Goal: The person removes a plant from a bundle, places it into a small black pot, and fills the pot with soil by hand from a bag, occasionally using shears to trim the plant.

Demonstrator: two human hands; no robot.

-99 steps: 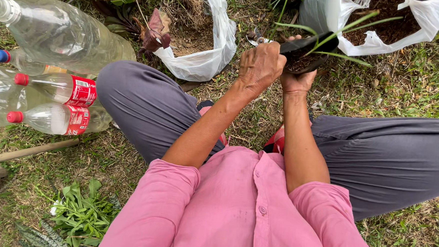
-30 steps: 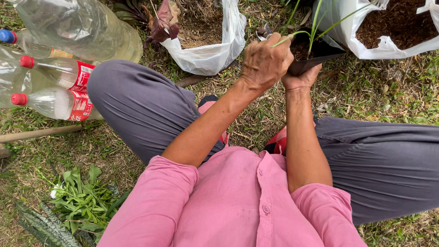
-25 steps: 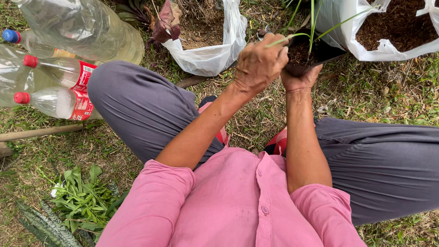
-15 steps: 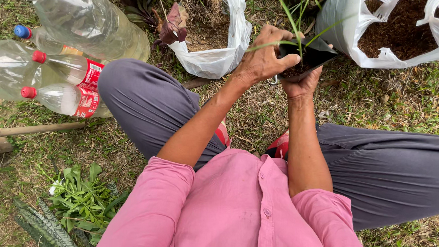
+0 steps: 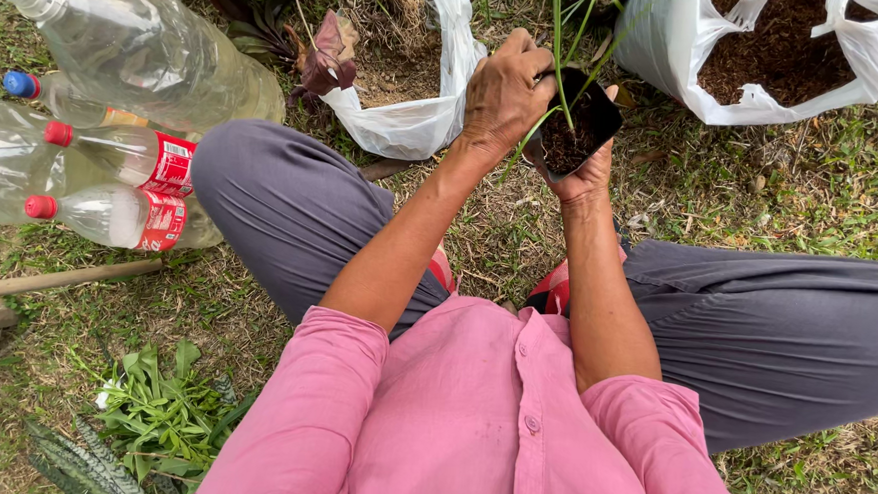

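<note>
The right hand (image 5: 575,174) cups a small black pot (image 5: 578,124) from below, its grip wrapped around the pot's base, while the left hand (image 5: 505,90) curls over the rim with its fingers at the soil, at the foot of the thin green seedling (image 5: 559,53) that stands in it. The pot is held in the air above the grass, out in front of the knees, between the two white bags. Judging by this, the planting step is in hand: the seedling is being set and the soil pressed around it; the next move would call for a light touch so the slender leaves do not bend, and a steady pot. The pot holds dark soil close to its rim. To the right a white plastic bag (image 5: 689,60) lies open with brown potting mix inside. To the left another white bag (image 5: 416,116) holds dry, fibrous, straw-like matter. Further left, several clear plastic bottles (image 5: 148,61) lie on the grass (image 5: 822,197), some with red caps and one blue; their contents look like pale liquid, though I cannot tell for sure
</note>
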